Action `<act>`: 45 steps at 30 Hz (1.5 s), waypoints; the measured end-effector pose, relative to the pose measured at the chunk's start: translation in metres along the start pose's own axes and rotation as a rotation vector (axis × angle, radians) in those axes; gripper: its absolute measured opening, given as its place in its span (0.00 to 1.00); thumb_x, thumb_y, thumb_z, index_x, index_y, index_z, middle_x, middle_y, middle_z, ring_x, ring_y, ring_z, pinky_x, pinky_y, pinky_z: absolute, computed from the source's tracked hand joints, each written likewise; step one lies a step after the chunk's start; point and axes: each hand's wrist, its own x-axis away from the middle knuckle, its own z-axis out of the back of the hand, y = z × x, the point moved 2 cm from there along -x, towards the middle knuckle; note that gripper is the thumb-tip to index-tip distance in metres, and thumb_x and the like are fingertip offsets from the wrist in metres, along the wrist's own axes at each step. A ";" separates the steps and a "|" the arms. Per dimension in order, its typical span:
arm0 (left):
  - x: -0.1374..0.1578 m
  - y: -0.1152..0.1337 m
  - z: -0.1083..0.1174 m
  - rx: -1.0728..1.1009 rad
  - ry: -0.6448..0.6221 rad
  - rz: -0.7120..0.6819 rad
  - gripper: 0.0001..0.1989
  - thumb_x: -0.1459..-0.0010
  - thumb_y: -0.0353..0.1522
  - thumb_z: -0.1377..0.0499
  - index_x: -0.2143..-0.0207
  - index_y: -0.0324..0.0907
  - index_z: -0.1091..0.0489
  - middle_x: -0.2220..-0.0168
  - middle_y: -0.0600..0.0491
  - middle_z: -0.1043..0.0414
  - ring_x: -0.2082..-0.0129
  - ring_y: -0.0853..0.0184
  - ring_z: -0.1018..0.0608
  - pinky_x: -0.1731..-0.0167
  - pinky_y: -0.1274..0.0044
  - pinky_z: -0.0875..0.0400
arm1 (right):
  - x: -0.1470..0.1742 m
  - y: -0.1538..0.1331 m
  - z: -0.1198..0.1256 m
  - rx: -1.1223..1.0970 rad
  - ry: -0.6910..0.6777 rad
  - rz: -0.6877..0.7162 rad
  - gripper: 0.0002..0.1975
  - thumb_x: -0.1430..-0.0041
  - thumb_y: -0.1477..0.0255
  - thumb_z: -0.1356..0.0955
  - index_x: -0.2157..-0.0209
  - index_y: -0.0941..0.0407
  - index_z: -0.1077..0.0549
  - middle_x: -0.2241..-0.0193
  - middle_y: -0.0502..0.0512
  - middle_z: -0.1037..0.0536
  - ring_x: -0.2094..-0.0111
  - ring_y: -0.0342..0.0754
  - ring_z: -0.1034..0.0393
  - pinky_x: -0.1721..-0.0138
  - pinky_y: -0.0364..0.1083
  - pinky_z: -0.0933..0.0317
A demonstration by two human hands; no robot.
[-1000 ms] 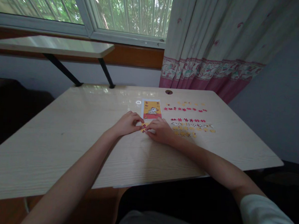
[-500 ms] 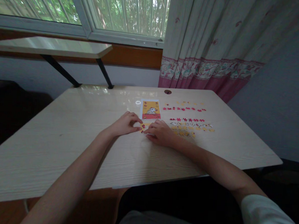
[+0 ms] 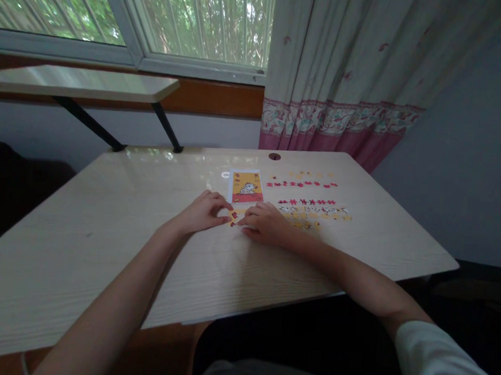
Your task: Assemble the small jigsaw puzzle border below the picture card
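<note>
Several yellow jigsaw pieces (image 3: 234,215) with red marks lie joined or close together on the table between my hands. My left hand (image 3: 204,212) rests at their left side, thumb and forefinger curved around their edge. From the right, my right hand (image 3: 263,223) has its fingers bent and pressed down on the right part of these pieces; the piece under its fingertips is mostly hidden. Just beyond is a picture card (image 3: 247,187) showing a white animal on yellow and red.
Loose jigsaw pieces lie in rows on the right: red pieces (image 3: 301,184), white pieces (image 3: 315,210) and yellow pieces (image 3: 307,225). A raised shelf (image 3: 112,83) stands over the table's (image 3: 115,247) back left. A round cable hole (image 3: 274,157) is near the back edge.
The view has turned slightly, shifting everything a little left. Both hands stay at the yellow pieces, with only slight finger movement.
</note>
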 end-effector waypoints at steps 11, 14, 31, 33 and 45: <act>0.000 0.001 0.001 0.026 0.017 -0.011 0.13 0.48 0.39 0.38 0.61 0.43 0.24 0.66 0.50 0.26 0.63 0.62 0.27 0.57 0.68 0.37 | 0.017 0.054 0.027 0.015 -0.144 -0.142 0.20 0.47 0.55 0.31 0.56 0.51 0.24 0.59 0.56 0.24 0.57 0.52 0.37 0.58 0.48 0.48; 0.000 0.001 0.000 0.035 0.025 -0.007 0.13 0.48 0.39 0.38 0.61 0.44 0.24 0.66 0.51 0.26 0.63 0.63 0.27 0.58 0.69 0.37 | 0.017 0.053 0.025 0.002 -0.147 -0.147 0.19 0.47 0.55 0.31 0.57 0.51 0.24 0.59 0.56 0.24 0.57 0.52 0.36 0.58 0.49 0.47; 0.001 0.001 0.001 0.017 0.016 -0.012 0.12 0.45 0.38 0.41 0.61 0.42 0.25 0.68 0.50 0.27 0.65 0.63 0.28 0.58 0.68 0.38 | 0.013 0.121 0.047 -0.077 -0.004 -0.541 0.07 0.48 0.72 0.33 0.69 0.57 0.22 0.70 0.55 0.21 0.68 0.47 0.29 0.65 0.43 0.42; 0.001 0.003 0.003 0.015 0.009 -0.005 0.13 0.46 0.39 0.41 0.61 0.43 0.25 0.67 0.50 0.27 0.64 0.63 0.28 0.57 0.69 0.38 | 0.012 0.125 0.044 -0.060 -0.001 -0.567 0.07 0.48 0.72 0.33 0.69 0.57 0.22 0.70 0.55 0.21 0.68 0.47 0.29 0.66 0.44 0.41; 0.001 -0.001 0.000 -0.002 -0.001 -0.020 0.14 0.46 0.41 0.41 0.60 0.43 0.25 0.66 0.49 0.26 0.63 0.62 0.27 0.57 0.69 0.39 | -0.023 0.159 0.035 0.043 -0.013 -0.738 0.07 0.47 0.69 0.31 0.70 0.58 0.22 0.69 0.60 0.21 0.67 0.48 0.30 0.66 0.44 0.41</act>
